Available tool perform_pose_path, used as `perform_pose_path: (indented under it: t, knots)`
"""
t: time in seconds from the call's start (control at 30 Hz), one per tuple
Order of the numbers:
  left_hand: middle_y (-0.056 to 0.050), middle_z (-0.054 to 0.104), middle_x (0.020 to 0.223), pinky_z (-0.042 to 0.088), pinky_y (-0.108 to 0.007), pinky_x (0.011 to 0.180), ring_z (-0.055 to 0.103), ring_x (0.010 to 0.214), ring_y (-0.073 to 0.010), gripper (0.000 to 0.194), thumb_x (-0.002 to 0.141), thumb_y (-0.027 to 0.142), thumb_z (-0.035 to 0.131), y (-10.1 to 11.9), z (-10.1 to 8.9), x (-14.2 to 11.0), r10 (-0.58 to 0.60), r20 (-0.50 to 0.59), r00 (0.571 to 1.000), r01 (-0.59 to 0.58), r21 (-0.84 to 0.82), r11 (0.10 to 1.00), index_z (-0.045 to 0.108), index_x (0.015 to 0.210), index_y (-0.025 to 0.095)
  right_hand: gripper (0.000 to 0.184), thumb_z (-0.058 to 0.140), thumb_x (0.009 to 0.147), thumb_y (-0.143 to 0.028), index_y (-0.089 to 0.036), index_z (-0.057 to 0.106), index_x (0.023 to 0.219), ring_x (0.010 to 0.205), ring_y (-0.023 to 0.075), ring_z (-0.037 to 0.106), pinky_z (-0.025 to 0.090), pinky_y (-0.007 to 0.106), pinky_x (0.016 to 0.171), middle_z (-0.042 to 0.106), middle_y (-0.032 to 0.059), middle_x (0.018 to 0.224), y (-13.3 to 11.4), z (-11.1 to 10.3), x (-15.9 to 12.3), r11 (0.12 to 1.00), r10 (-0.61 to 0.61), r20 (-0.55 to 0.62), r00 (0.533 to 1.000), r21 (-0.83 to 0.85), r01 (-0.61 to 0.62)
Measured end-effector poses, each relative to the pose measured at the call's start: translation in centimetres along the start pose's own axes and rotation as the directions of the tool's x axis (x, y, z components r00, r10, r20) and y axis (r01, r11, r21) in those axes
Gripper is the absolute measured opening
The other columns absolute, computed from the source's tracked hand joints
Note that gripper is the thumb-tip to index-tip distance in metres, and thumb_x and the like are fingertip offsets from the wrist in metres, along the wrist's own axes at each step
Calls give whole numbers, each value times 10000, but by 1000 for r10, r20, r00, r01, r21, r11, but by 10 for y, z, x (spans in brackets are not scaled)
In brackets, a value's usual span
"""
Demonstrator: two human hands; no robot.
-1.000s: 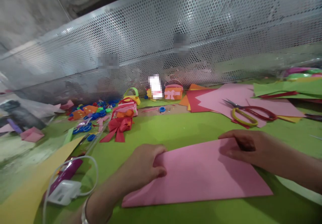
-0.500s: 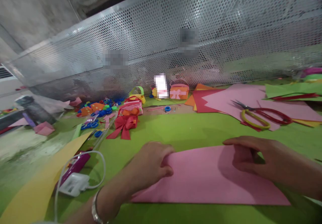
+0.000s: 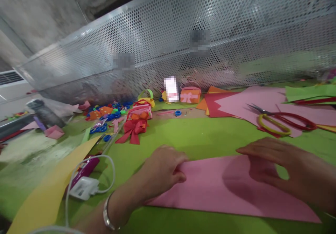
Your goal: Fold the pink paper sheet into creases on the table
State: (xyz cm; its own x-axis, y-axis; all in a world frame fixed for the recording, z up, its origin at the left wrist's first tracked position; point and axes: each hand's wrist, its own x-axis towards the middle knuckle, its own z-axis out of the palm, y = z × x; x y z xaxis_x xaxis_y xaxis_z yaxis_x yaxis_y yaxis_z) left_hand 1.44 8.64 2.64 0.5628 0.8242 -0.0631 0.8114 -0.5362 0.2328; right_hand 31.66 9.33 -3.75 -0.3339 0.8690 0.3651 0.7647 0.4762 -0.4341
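A pink sheet of foam paper lies flat on the green table cover in front of me. My left hand pinches its far left corner, with the fingers curled onto the sheet. My right hand hovers over the sheet's right end, fingers loosely bent and apart, casting a shadow on the pink. A silver bracelet circles my left wrist.
Red-and-yellow scissors lie on more pink and red sheets at the right. A red bow, small paper baskets and blue bits sit at the back by the perforated metal screen. A yellow sheet and a white charger with cable lie left.
My right hand has lifted off the sheet's far right corner and slid right along it, and the corner has dropped flat. The left hand keeps its pinch. The view has shifted slightly left.
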Motion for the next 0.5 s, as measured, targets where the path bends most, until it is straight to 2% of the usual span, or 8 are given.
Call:
perform_pose_path:
  t: [0.1, 0.2, 0.33, 0.4, 0.5]
  knots:
    - [-1, 628, 708, 319, -303, 662, 524, 709, -185, 91, 784, 282, 677, 1, 1, 0, 15, 22, 1000, -15, 1, 1000, 642, 770, 199, 270, 547, 785, -399, -345, 751, 953, 851, 295, 678, 531, 427, 743, 753, 45, 913, -4, 2, -3, 999, -52, 2, 999, 7, 52]
    - [-2, 633, 710, 325, -306, 654, 529, 707, -188, 105, 772, 287, 698, 1, 1, 1, 19, 23, 1000, -20, 19, 1000, 640, 760, 200, 296, 492, 826, -437, -355, 760, 922, 772, 285, 682, 531, 416, 667, 749, 51, 850, -5, 4, -6, 1000, 9, 22, 1000, 29, -10]
    - [-7, 655, 754, 366, -328, 717, 546, 767, -201, 159, 728, 302, 761, 1, 0, 1, 56, -22, 998, -55, 32, 998, 665, 799, 197, 313, 487, 816, -439, -320, 767, 887, 724, 277, 678, 525, 400, 655, 746, 72, 835, -4, 5, -7, 994, 80, 54, 995, 65, -83]
    - [-25, 677, 800, 383, -362, 785, 561, 844, -227, 237, 695, 323, 794, 2, -3, 2, 36, -55, 998, -33, 44, 999, 693, 868, 197, 314, 486, 823, -432, -303, 766, 879, 648, 257, 671, 528, 378, 622, 746, 81, 809, 0, 6, -6, 993, 95, 68, 993, 59, -100]
    - [-45, 709, 902, 385, -419, 879, 570, 940, -251, 320, 694, 286, 799, 4, -6, 1, -58, -141, 988, 64, 39, 997, 708, 992, 212, 283, 518, 811, -445, -315, 760, 881, 540, 221, 653, 526, 325, 523, 745, 56, 750, 10, 8, -5, 997, 37, 106, 994, 57, -44]
